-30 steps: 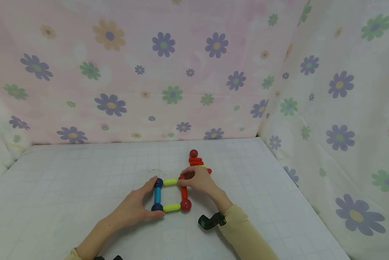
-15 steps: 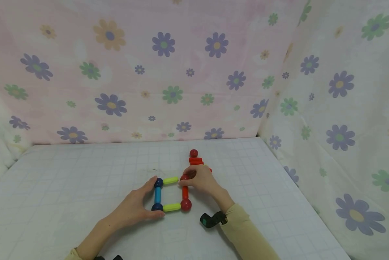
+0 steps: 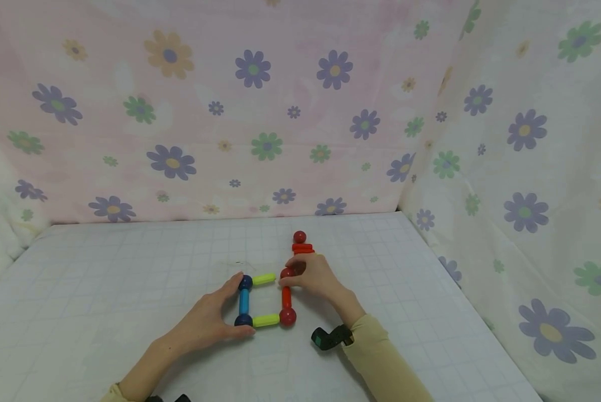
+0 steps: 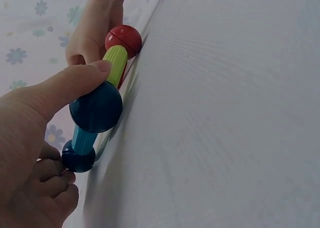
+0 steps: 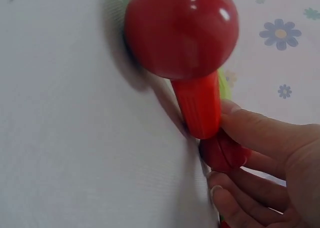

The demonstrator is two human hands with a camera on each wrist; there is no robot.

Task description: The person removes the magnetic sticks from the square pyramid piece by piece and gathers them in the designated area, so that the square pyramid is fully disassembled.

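1. Below centre in the head view, my left hand (image 3: 207,314) grips the near blue ball (image 3: 242,320) and far blue ball (image 3: 246,282) between thumb and fingers.
2. My right hand (image 3: 316,276), slightly right of centre, pinches the far red ball (image 3: 287,273), just apart from the upper yellow rod (image 3: 264,279).
3. A red rod (image 3: 286,297) joins that ball to the near red ball (image 3: 287,317), which meets the lower yellow rod (image 3: 266,320).

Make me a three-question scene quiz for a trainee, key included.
1. Open: Which ball does the right grip pinch?
2. True or false: The yellow-green rod on the far dark blue ball touches no other ball.
3. Multiple choice: What links that ball to the near dark blue ball? A) a red rod; B) a blue rod; C) a yellow-green rod.
Key: 1. The far red ball. 2. True. 3. B.
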